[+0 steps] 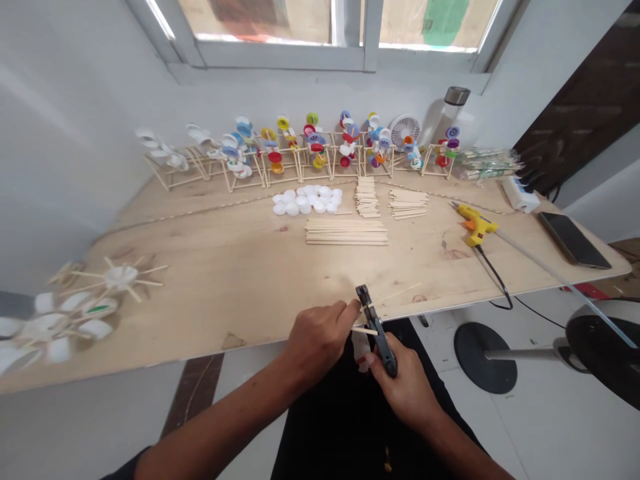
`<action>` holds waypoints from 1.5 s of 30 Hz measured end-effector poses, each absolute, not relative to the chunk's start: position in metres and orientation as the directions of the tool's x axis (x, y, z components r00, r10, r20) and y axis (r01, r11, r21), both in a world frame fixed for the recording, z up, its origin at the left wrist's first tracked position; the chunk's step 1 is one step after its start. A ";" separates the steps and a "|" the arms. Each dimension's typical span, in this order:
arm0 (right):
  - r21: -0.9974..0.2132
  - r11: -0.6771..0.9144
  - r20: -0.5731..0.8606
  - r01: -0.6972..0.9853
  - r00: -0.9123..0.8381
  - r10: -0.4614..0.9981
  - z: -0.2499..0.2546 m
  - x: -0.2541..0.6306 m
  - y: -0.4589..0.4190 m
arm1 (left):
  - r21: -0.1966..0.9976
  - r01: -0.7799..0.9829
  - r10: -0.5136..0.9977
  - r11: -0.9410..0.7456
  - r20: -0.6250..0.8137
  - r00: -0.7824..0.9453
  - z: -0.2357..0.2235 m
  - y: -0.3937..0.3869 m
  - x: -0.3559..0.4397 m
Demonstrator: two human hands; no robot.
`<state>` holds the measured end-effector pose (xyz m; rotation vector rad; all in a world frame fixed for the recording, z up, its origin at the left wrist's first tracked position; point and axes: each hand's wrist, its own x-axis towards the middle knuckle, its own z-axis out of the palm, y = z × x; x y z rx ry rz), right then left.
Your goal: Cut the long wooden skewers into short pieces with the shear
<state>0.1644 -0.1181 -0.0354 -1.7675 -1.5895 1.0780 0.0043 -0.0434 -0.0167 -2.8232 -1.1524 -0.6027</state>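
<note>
My left hand (317, 340) is closed, pinching a thin wooden stick (400, 293) near the table's front edge. My right hand (407, 383) is wrapped round dark pliers (383, 343), whose jaws point up and away from me. The stick runs to the right past the jaws; whether they bite on it I cannot tell. A shorter stick piece (367, 331) shows lower down beside the pliers, partly behind them. Beyond my hands lies a bundle of long sticks (347, 232), with two piles of shorter sticks (367, 197) (408, 203) further back.
White bottle caps (307, 200) sit beside the piles. Several stick-and-cap wheels on stands (275, 150) line the wall. Unmounted wheels (120, 277) lie at left. At right are a yellow glue gun (475, 223), its cord, a phone (575, 240) and a power strip (521, 195).
</note>
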 end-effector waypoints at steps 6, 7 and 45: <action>-0.798 -0.158 -0.215 0.581 -0.030 0.976 -0.031 0.166 -0.121 | 0.593 0.536 0.714 -0.601 0.098 0.693 0.005 -0.035 -0.002; -0.796 -0.153 -0.212 0.586 -0.033 0.977 -0.031 0.167 -0.122 | 0.665 0.507 0.707 -0.548 0.045 0.706 0.009 -0.033 -0.002; -0.760 -0.163 -0.184 0.629 0.032 0.982 -0.034 0.163 -0.119 | 0.348 0.635 0.717 -0.690 0.203 0.667 -0.002 -0.037 0.001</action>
